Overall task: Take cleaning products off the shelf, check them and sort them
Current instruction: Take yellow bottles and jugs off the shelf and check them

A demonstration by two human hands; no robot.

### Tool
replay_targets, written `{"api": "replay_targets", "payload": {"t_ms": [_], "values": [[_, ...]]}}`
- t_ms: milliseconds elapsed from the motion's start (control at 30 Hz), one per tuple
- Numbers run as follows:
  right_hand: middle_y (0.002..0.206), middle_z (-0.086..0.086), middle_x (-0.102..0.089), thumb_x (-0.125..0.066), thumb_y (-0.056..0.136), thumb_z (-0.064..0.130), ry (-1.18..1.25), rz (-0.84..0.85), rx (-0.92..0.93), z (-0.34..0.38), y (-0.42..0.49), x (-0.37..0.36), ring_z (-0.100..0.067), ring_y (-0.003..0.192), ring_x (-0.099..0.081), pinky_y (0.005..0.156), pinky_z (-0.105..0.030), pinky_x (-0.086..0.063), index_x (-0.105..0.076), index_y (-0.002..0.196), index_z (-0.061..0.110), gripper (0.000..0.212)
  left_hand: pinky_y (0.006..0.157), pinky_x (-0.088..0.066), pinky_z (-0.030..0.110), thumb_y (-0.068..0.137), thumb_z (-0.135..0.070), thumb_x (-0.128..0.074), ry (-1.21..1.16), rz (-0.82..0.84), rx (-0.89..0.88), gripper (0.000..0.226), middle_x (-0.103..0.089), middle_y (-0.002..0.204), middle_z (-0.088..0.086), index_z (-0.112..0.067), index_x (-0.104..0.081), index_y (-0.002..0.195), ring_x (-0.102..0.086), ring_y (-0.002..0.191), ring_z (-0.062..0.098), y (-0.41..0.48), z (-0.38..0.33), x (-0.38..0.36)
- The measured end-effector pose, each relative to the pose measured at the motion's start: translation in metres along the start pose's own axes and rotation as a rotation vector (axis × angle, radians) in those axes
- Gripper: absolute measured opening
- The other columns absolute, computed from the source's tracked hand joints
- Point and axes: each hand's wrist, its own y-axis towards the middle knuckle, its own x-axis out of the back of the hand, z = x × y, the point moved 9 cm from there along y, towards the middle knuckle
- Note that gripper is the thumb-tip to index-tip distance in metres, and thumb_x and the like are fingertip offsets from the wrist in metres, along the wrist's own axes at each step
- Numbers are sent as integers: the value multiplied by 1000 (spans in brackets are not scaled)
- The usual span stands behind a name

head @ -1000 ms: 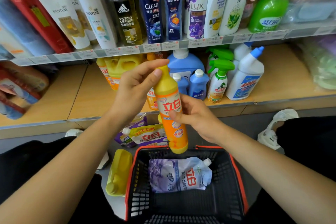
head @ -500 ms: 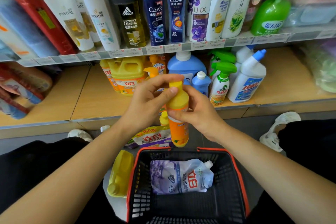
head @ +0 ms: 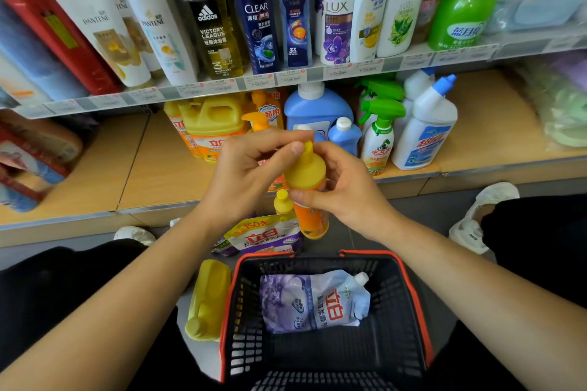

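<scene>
Down at my left, a yellow jug (head: 208, 301) lies on its side on the floor, just beside the black basket (head: 416, 295). My left hand (head: 251, 168) pinches the tip of the yellow cap of the orange bottle (head: 310, 224). I hold the bottle tilted above the floor, between the lower shelf (head: 95, 168) and the basket's far rim. My right hand (head: 346, 197) wraps the bottle just under the cap. A purple refill pouch (head: 314, 301) lies in the basket. My fingers hide most of the bottle's label, so I cannot read it. Above stand Pantene bottles (head: 104, 25), an adidas bottle (head: 212, 35), Clear bottles (head: 260, 19) and a Lux bottle (head: 336, 19). The price tags are too blurred to read.
</scene>
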Motion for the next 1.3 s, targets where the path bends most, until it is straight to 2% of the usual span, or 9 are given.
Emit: {"api": "replay_targets", "payload": {"t_ms": [133, 400, 600, 700, 867, 1000, 1100, 1167, 1300], "values": [[120, -1, -70, -87, 74, 25, 17, 27, -3, 0, -1, -3, -20, 113, -67, 98, -53, -53, -54, 132, 18, 67, 90, -59, 40, 93, -9, -69, 72, 7, -36, 30, -74, 115, 10, -2, -70, 122, -71, 109, 19, -2, -6, -1], [120, 0, -70, -87, 73, 28, 14, 33, 1, -1, -2, -3, -17, 112, -67, 96, -49, -55, -51, 133, 23, 70, 88, -59, 30, 92, -7, -70, 91, 41, -83, 29, -74, 114, 7, -4, -70, 121, -71, 109, 14, -2, -9, -1], [119, 1, -70, -86, 77, 20, -33, 43, 0, -2, 0, -4, -13, 113, -66, 98, -42, -54, -55, 134, 16, 64, 90, -60, 46, 100, -13, -60, 9, 15, 16, 25, -75, 116, 5, -7, -71, 121, -71, 110, 20, 1, 9, 4], [114, 4, -73, -85, 78, 18, -19, 6, 19, 3, 2, 6, -10, 107, -68, 92, -33, -56, -60, 130, 17, 58, 94, -58, 33, 98, -7, -65, 62, 132, 12, 38, -67, 133, 1, -13, -63, 135, -63, 123, 12, -1, 13, -7], [112, 8, -74, -86, 77, 25, -79, -44, 34, 4, 6, 23, -10, 107, -67, 93, -35, -56, -65, 127, 23, 54, 85, -57, 22, 95, -2, -68, 168, 141, -3, 58, -59, 143, -4, -20, -51, 148, -63, 116, 12, -7, 24, -10], [104, 4, -75, -84, 78, 19, -6, -165, 20, 5, 7, 48, -18, 100, -69, 85, -37, -58, -69, 111, 32, 38, 87, -58, 27, 92, -13, -74, 237, 229, 200, 65, -62, 138, -7, -29, -48, 149, -63, 117, 10, -15, 64, -16], [111, -5, -73, -82, 79, 15, 67, -247, 39, 14, 8, 66, -23, 102, -70, 87, -44, -58, -68, 112, 25, 37, 99, -54, 38, 88, -27, -79, 324, 500, 348, 75, -53, 147, -9, -30, -41, 153, -55, 131, 17, -35, 97, -40], [112, -6, -73, -80, 82, 12, 132, -286, 43, 20, 7, 75, -24, 101, -70, 86, -44, -58, -67, 113, 21, 35, 110, -46, 39, 85, -35, -80, 285, 654, 369, 84, -47, 153, -12, -31, -36, 156, -48, 138, 12, -49, 104, -60], [108, 1, -74, -76, 85, 9, 254, -379, 16, 25, 6, 93, -17, 100, -71, 79, -35, -59, -64, 116, 14, 33, 104, -50, 49, 85, -33, -82, 119, 542, 435, 58, -68, 126, -1, -23, -54, 135, -64, 117, 17, -52, 109, -73]]}}
